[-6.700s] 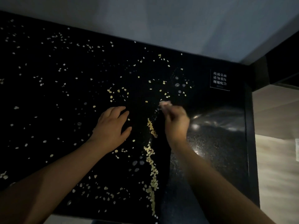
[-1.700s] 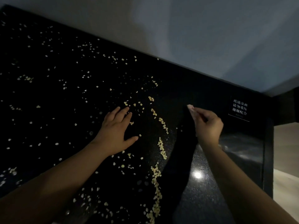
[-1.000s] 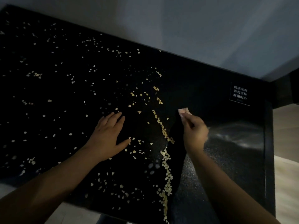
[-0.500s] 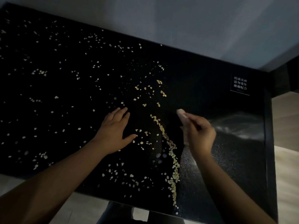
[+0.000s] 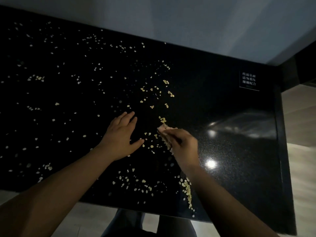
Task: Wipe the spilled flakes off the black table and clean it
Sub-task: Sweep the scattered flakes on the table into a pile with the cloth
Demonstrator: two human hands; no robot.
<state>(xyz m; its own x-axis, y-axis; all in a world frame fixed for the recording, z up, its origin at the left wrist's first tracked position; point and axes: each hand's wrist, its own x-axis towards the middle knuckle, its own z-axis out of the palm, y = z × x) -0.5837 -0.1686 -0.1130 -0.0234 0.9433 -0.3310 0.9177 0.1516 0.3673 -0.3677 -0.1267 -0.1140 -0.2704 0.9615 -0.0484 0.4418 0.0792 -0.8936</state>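
Observation:
Pale flakes lie scattered over most of the glossy black table, thickest in the middle and in a heap near the front edge. My left hand rests flat on the table with fingers straight and spread. Just right of it, my right hand grips a small pale cloth and presses it on the surface against a line of flakes. The stretch of table right of my right hand is free of flakes and shows light reflections.
A small sign with white characters sits at the table's back right corner. A grey wall runs behind the table. Pale floor shows past the right edge, and my legs below the front edge.
My right hand has swept the cloth leftward, pushing the line of flakes closer to my left hand. The left hand has stayed flat in place.

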